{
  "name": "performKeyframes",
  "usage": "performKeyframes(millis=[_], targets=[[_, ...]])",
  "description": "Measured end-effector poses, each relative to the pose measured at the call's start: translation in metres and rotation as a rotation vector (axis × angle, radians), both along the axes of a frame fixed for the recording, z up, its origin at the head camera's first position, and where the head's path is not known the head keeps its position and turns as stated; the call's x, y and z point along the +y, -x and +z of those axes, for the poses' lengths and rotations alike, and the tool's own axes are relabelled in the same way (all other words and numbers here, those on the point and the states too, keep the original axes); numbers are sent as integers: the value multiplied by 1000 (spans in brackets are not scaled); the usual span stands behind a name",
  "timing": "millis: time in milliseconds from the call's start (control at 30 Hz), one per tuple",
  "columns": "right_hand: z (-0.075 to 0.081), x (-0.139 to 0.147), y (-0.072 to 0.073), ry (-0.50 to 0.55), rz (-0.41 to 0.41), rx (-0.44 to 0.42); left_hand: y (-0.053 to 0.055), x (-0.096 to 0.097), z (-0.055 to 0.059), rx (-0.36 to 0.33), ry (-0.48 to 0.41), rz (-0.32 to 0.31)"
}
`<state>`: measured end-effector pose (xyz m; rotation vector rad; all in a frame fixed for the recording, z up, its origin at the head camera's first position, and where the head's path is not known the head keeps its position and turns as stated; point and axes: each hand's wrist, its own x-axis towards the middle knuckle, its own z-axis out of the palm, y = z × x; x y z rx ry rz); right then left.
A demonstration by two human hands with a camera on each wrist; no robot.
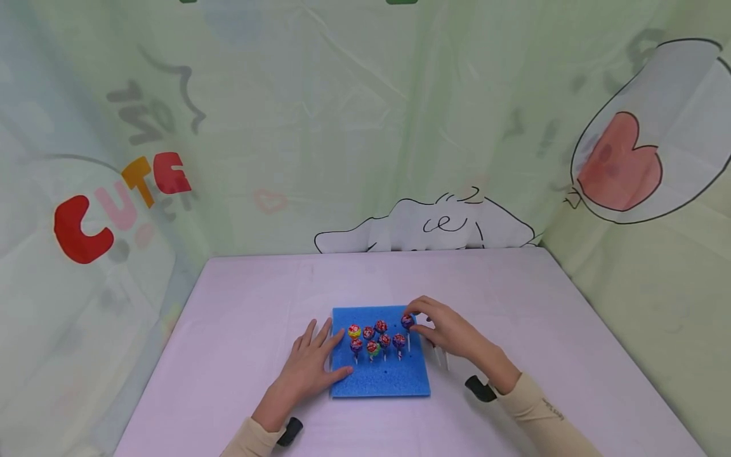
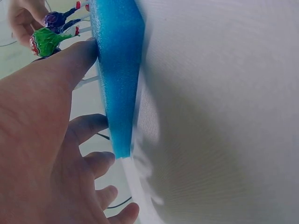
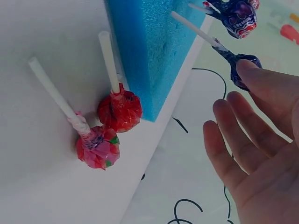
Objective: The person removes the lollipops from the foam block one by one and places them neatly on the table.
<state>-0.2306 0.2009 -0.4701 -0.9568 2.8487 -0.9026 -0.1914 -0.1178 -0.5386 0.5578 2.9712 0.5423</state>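
Note:
A blue foam block (image 1: 377, 381) lies on the table with several wrapped lollipops (image 1: 384, 341) standing in it by their sticks. My right hand (image 1: 442, 324) pinches the wrapped head of a dark blue lollipop (image 3: 240, 70) above the block's right side. Its white stick points down at the foam; I cannot tell whether the tip is in it. My left hand (image 1: 308, 365) rests at the block's left edge, fingers spread, with the thumb and fingertips touching the foam. In the left wrist view a green lollipop (image 2: 46, 42) stands close to the left thumb.
A red lollipop (image 3: 120, 111) and a pink lollipop (image 3: 98, 147) lie on the table right of the block, mostly hidden under my right hand in the head view. The white table (image 1: 257, 298) is enclosed by a printed curtain (image 1: 354, 127) at the back and sides.

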Motion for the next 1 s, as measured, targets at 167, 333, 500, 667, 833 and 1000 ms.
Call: performKeyframes(millis=[167, 333, 500, 667, 833, 1000], targets=[[0, 3, 2, 17, 13, -73, 0, 0, 1, 1, 3, 0], [-1, 7, 5, 23, 15, -135, 0, 0, 0, 2, 0, 2], [-3, 11, 8, 51, 11, -245, -1, 0, 0, 4, -1, 2], [-6, 17, 11, 48, 15, -328, -1, 0, 1, 2, -8, 2], [-7, 21, 14, 34, 21, -337, -2, 0, 2, 1, -5, 3], [-5, 24, 14, 37, 37, -345, -1, 0, 2, 1, -7, 2]])
